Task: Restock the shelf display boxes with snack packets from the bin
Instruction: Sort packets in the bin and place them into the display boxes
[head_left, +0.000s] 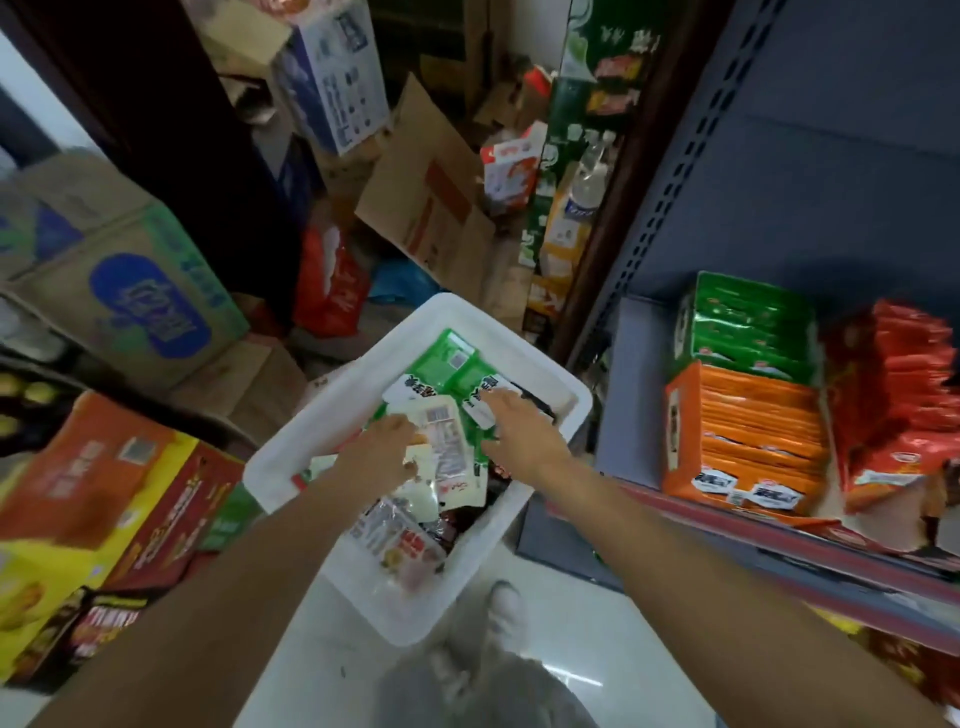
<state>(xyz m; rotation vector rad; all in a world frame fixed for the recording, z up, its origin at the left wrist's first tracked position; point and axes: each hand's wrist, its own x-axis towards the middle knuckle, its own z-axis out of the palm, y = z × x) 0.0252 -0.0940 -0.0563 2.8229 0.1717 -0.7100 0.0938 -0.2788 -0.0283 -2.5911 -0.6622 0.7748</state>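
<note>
A white plastic bin (545, 374) on the floor holds several mixed snack packets, green, white and dark ones. My left hand (382, 449) is inside it, gripping a white packet (447, 447) with a barcode. My right hand (511, 421) reaches in beside it, fingers stretched out onto a green-and-white packet (485, 395). On the shelf to the right stand a green display box (748, 332), an orange display box (748, 436) and a red display box (893, 400), all filled with upright packets.
The blue shelf (779, 197) has a red front edge (779, 525). Cardboard cartons (119, 291) are piled to the left and behind the bin. A red bag (330, 286) lies beyond the bin. My shoe (501, 608) is on the white floor near the bin.
</note>
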